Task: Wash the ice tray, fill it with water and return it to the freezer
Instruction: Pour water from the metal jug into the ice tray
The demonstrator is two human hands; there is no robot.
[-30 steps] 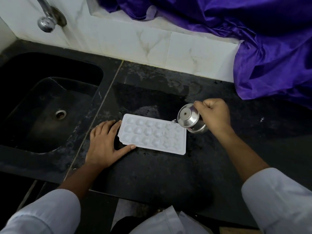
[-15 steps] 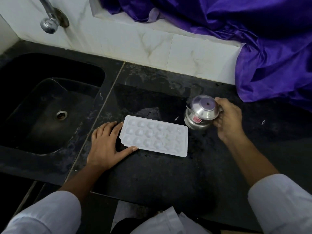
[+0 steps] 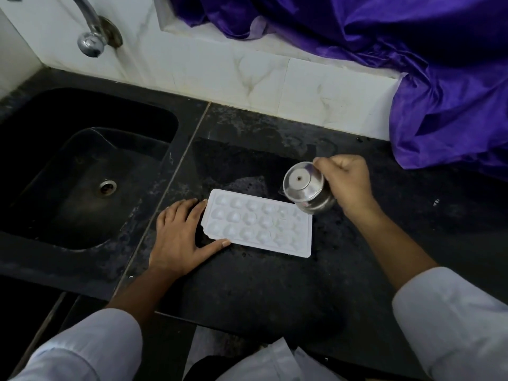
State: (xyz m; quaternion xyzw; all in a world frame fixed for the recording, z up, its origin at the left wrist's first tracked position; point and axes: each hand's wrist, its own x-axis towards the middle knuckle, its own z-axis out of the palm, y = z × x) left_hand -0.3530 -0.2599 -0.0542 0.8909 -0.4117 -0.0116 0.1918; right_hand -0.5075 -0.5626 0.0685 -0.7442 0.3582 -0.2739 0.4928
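- Right of the sink (image 3: 55, 111), on the black stone counter (image 3: 275, 284): white ice tray (image 3: 258, 222), lying flat with 3 rows of round cups facing up, long side running away from the sink.
- Between the sink and the tray: left hand (image 3: 178, 240), palm down on the counter, fingers straight and close together, tips against the tray's sink-side short edge, thumb stretched along its near long edge, nothing grasped.
- At the tray corner farthest from the sink: right hand (image 3: 347, 182), fingers curled round a small steel pot (image 3: 305, 188), held off the counter and tipped toward the tray, domed lid with 1 knob turned to the camera.
- Cannot tell whether water is leaving the pot or standing in the cups.
- Inside the sink: dark basin with 1 round metal drain (image 3: 107, 186).
- Above the sink's back edge: chrome tap (image 3: 89, 42) coming out of a white marbled tile wall (image 3: 247, 75).
- Along the sink's right side: pale seam line in the counter; beyond it, speckled stone with duller, wet-looking patches behind the tray.
- Far right of the sink, past the pot: purple satin cloth (image 3: 412, 64), draped from the tiled ledge down onto the counter.
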